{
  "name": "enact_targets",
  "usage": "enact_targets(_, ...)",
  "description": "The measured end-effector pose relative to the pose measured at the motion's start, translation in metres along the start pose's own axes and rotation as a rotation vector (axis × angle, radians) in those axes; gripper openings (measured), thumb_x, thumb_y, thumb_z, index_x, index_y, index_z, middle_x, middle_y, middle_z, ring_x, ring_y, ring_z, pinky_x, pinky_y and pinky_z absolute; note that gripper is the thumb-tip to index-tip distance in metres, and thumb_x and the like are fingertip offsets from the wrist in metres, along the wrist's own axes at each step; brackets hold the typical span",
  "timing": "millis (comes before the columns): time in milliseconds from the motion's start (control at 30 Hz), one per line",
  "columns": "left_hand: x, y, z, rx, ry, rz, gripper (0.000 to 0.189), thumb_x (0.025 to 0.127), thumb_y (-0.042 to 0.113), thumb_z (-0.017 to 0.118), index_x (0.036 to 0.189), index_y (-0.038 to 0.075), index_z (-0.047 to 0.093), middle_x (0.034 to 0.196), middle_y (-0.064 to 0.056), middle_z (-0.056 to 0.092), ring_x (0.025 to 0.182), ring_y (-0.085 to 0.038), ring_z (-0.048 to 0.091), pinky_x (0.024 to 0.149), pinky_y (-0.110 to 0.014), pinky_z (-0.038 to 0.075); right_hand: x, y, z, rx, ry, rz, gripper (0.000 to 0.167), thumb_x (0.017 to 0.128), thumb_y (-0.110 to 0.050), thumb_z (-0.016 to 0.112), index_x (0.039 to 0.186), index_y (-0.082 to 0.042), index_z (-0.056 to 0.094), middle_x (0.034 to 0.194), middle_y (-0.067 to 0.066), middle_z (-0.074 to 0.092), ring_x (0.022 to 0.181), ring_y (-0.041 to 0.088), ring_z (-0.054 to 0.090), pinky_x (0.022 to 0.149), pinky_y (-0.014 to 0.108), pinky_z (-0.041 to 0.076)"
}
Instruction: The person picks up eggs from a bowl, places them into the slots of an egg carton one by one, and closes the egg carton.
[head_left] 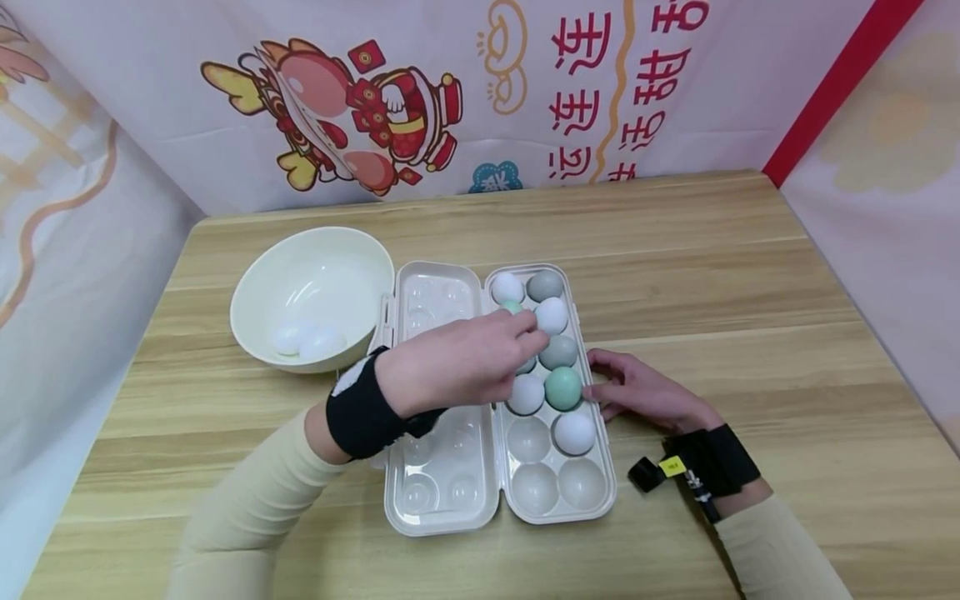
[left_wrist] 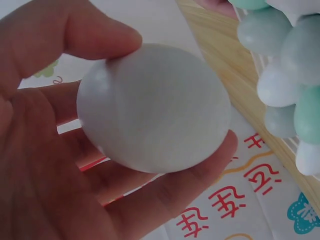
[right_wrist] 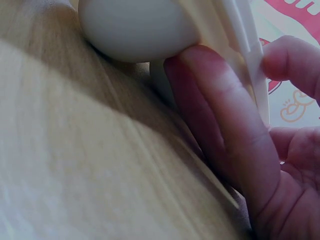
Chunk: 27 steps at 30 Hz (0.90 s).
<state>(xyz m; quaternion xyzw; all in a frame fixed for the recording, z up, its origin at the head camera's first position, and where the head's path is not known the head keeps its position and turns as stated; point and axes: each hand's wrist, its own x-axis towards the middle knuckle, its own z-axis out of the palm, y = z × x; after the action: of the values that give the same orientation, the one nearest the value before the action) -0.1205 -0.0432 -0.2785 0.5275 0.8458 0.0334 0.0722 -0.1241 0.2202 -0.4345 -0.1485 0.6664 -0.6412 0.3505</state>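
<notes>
In the left wrist view a pale egg (left_wrist: pixel 155 107) sits between the thumb and fingers of my left hand (left_wrist: pixel 65 130). From the head view this egg is hidden under my left hand (head_left: pixel 468 358), which is above the left row of the egg carton (head_left: pixel 517 492). White, grey and green eggs, among them a green egg (head_left: pixel 563 388) and a white egg (head_left: pixel 574 433), sit in the carton's cups. My right hand (head_left: pixel 645 390) grips the carton's right edge. In the right wrist view its fingers (right_wrist: pixel 235 110) reach under the rim, thumb on the other side.
The carton's lid (head_left: pixel 442 500) lies open flat to the left. Left of it, a cream bowl (head_left: pixel 337 275) holds two white eggs (head_left: pixel 321 342). All stand on a wooden table (head_left: pixel 712 292), with a printed cloth (head_left: pixel 450 25) behind it.
</notes>
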Motion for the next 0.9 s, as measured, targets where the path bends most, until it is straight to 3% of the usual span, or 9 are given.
enact_targets(500, 0.006, 0.026, 0.018, 0.078, -0.014, 0.015, 0.033, 0.081, 0.011, 0.072, 0.111, 0.008, 0.058, 0.097, -0.004, 0.053, 0.081, -0.020, 0.055, 0.063, -0.025, 0.049, 0.001, 0.002, 0.000, -0.018, 0.006, -0.008, 0.047, 0.095, -0.010, 0.059, 0.134, 0.008, 0.040, 0.118, 0.020, 0.054, 0.094, 0.022, 0.062, 0.068, 0.035, 0.056)
enact_targets(900, 0.007, 0.034, 0.044, 0.087, 0.003, 0.040, 0.027, 0.084, 0.010, 0.064, 0.110, 0.011, 0.057, 0.094, -0.001, 0.053, 0.073, -0.018, 0.055, 0.053, -0.023, 0.046, 0.002, 0.003, -0.001, -0.019, 0.007, 0.009, 0.045, 0.095, -0.008, 0.057, 0.134, 0.008, 0.040, 0.118, 0.021, 0.054, 0.095, 0.024, 0.063, 0.069, 0.035, 0.056)
